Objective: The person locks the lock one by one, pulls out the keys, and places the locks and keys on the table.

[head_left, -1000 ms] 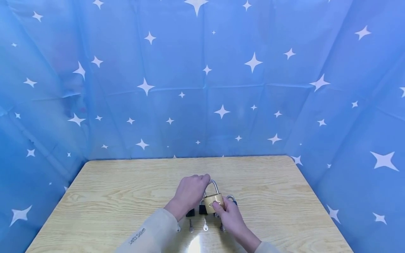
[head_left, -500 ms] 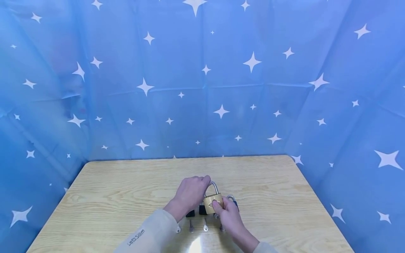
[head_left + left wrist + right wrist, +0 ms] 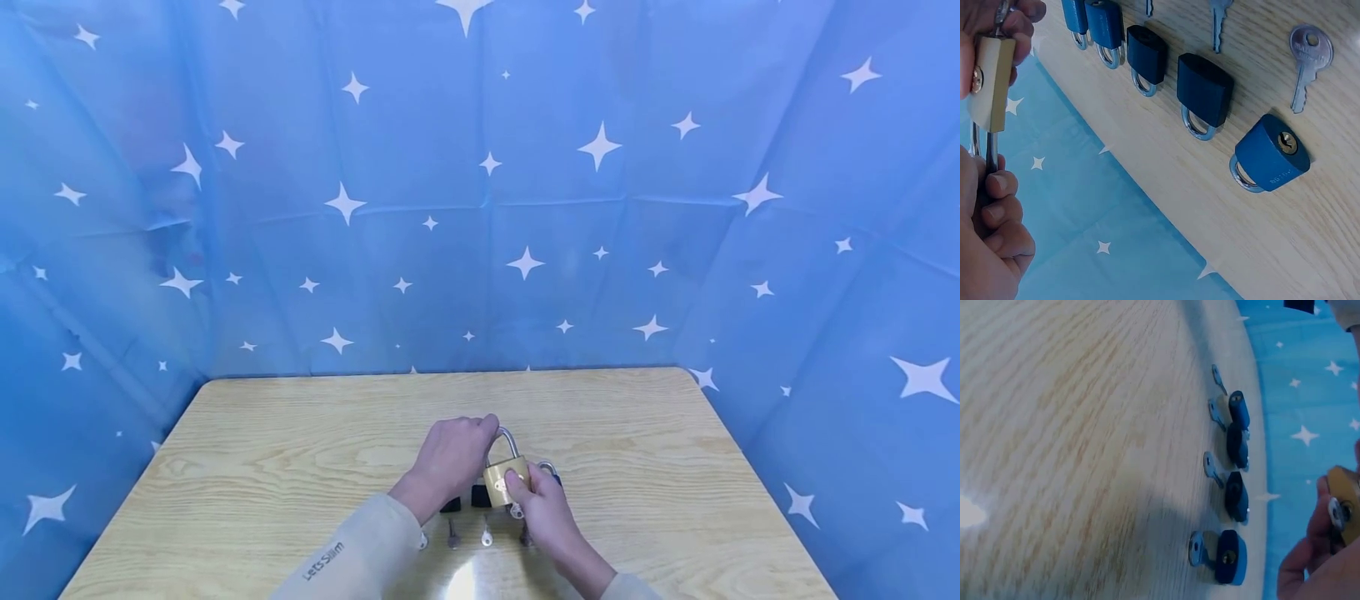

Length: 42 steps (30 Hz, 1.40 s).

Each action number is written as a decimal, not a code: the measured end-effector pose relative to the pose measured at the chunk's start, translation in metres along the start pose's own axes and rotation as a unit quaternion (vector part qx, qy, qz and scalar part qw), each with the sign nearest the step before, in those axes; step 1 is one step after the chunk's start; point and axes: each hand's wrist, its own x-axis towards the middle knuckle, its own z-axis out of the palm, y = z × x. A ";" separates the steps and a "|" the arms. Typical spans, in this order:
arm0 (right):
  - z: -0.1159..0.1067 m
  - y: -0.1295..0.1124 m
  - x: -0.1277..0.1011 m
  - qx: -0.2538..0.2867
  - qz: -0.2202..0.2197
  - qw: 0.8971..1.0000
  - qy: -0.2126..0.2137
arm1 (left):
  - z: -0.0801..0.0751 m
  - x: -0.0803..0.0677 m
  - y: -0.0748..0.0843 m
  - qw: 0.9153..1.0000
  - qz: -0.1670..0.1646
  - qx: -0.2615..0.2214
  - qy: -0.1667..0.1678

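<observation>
Brass lock [image 3: 504, 480] is lifted off the desk [image 3: 300, 433], above the row of dark locks [image 3: 1204, 92] and keys [image 3: 1307, 57]. Left hand [image 3: 448, 457] fingers curl round its shackle [image 3: 508, 440]. Right hand [image 3: 542, 508] pinches the lock body from below.

A staged recording booth, not a lived-in room: a blue star-printed sheet [image 3: 480, 208] hangs on three sides of a bare wooden counter [image 3: 300, 433] carrying rows of padlocks [image 3: 1204, 90] and keys [image 3: 1309, 56].
</observation>
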 end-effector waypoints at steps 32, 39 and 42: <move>0.000 0.003 0.001 0.123 0.003 0.991 -0.055 | 0.002 0.001 0.002 1.000 -0.010 -0.013 0.008; 0.001 0.002 0.001 0.125 0.010 0.991 -0.035 | 0.001 0.001 0.003 1.000 0.003 0.000 0.014; 0.002 0.002 0.001 0.127 0.009 0.991 -0.029 | 0.000 0.002 0.003 1.000 0.006 0.005 0.016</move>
